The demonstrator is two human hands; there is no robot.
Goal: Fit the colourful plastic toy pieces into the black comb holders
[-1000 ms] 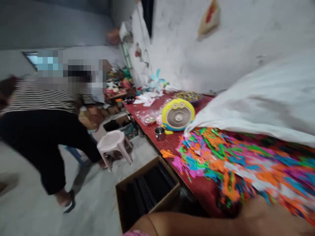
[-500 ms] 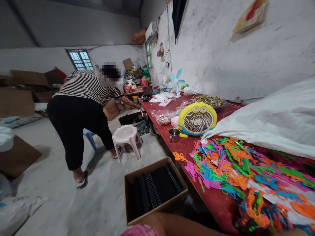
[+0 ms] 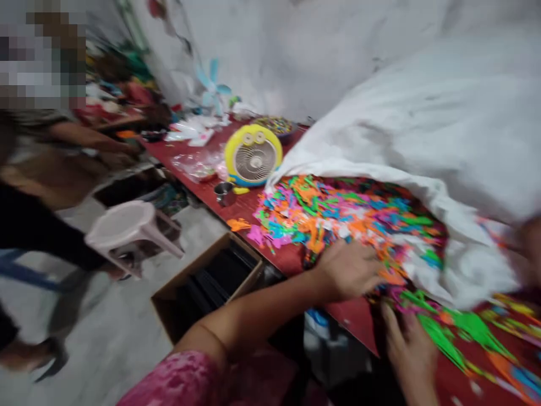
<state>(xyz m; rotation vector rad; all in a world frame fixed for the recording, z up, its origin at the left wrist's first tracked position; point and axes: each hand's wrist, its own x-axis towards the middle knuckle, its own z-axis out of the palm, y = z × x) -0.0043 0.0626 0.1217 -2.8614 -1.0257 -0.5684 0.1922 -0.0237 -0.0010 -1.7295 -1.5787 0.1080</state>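
Note:
A heap of small bright plastic toy pieces (image 3: pixel 304 217) in orange, green, pink and blue spills from the mouth of a large white sack (image 3: pixel 422 124) on the red table (image 3: pixel 203 194). My left hand (image 3: pixel 350 268) lies over the near edge of the heap, its fingers stretched to the right and blurred. At the table's front edge, my right hand (image 3: pixel 409 344) points upward with thumb and fingers apart, close to green pieces (image 3: pixel 443 338). Nothing shows plainly in either hand; whether small pieces lie under the fingers is hidden.
Below the table edge stands a cardboard box (image 3: pixel 249 285) of black keyboard-like items. A yellow fan (image 3: pixel 253 155), a metal cup (image 3: pixel 224 193) and a bowl of small pieces (image 3: pixel 276 127) occupy the table. Left are a pink stool (image 3: pixel 122 223) and a co-worker's arm (image 3: pixel 88 138).
The view has swung right and down. Both my hands now show at the heap; before, only part of an arm showed at the bottom. The co-worker now appears at the left edge.

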